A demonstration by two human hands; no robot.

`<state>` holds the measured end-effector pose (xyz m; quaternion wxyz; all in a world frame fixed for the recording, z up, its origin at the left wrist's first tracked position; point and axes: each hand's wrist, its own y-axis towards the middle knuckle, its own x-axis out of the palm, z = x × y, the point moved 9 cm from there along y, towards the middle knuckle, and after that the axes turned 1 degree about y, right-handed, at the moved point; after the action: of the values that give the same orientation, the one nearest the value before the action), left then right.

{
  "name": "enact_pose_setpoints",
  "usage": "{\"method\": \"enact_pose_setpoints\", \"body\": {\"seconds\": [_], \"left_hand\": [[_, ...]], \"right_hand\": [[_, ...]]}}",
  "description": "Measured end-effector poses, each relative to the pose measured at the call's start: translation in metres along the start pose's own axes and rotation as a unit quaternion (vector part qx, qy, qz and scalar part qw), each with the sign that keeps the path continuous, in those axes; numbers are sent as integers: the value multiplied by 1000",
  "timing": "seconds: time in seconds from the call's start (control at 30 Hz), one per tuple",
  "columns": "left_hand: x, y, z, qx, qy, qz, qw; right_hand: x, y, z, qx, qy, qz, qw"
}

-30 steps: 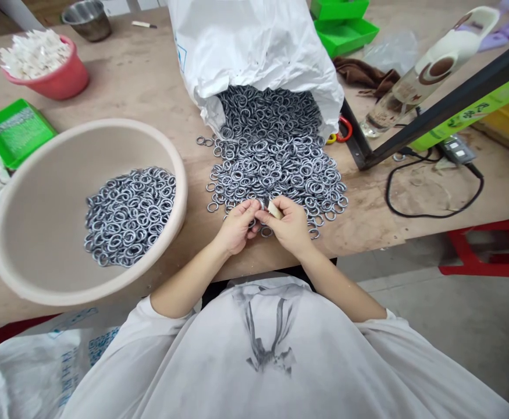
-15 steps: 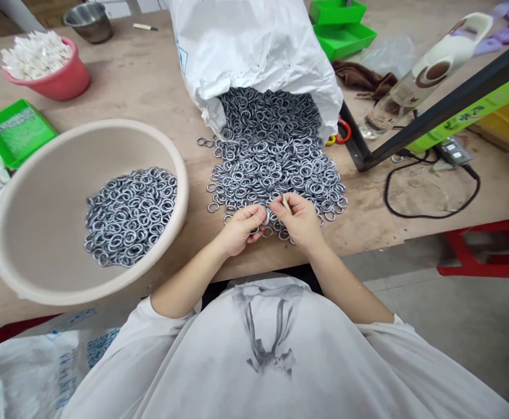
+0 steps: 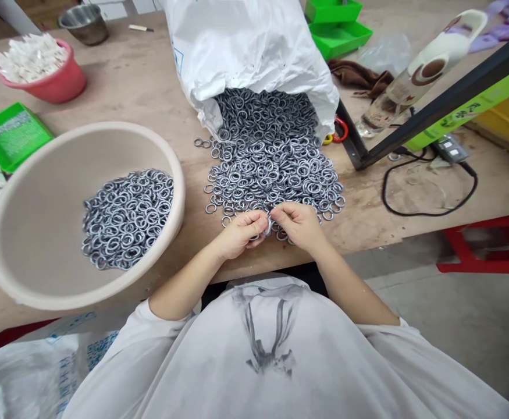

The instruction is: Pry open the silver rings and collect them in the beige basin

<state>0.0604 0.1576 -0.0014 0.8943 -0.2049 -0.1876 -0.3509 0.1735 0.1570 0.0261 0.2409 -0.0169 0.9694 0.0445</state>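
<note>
On the wooden tabletop (image 3: 363,227), gray rings (image 3: 276,169) are lying piled. At their near edge, the left hand (image 3: 239,234) is pinching at least 1 ring (image 3: 269,226); the fingers of the right hand (image 3: 300,227) are pressing together beside it, contents unclear, so steady bracing seems wise.

Table (image 3: 367,227), centre: a bag (image 3: 249,46) is lying, mouth facing front; rings (image 3: 276,169) are lying inside and before it. Left hand (image 3: 243,233) and right hand (image 3: 298,227) are facing each other at these rings' near edge.
Left: a basin (image 3: 36,227) is standing near the front, more rings lying inside; a tray (image 3: 31,151) is sitting behind it, a tub (image 3: 62,84) behind that, a bowl (image 3: 88,29) farther back.
Right: a frame (image 3: 353,142) is standing beside the bag, a bottle (image 3: 400,93) behind the frame, a cord (image 3: 433,214) lying right of its foot; a cloth (image 3: 361,78) is lying before trays (image 3: 341,42).
</note>
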Motion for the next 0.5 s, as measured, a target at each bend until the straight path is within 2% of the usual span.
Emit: {"method": "enact_pose_setpoints", "body": {"seconds": [0.07,0.13,0.27,0.37,0.5], "left_hand": [[-3,-1,2,2,-14,18,1000],[-10,-1,6,14,-29,50,998],[-25,0,13,29,-68,104,992],[-35,1,12,20,-113,135,984],[-43,3,8,-12,-164,166,972]], "right_hand": [[-12,3,11,28,-43,40,998],[-22,6,19,58,-134,73,987],[-22,11,27,100,-302,68,946],[-18,14,27,105,-319,60,940],[-18,16,27,99,-298,67,947]]}}
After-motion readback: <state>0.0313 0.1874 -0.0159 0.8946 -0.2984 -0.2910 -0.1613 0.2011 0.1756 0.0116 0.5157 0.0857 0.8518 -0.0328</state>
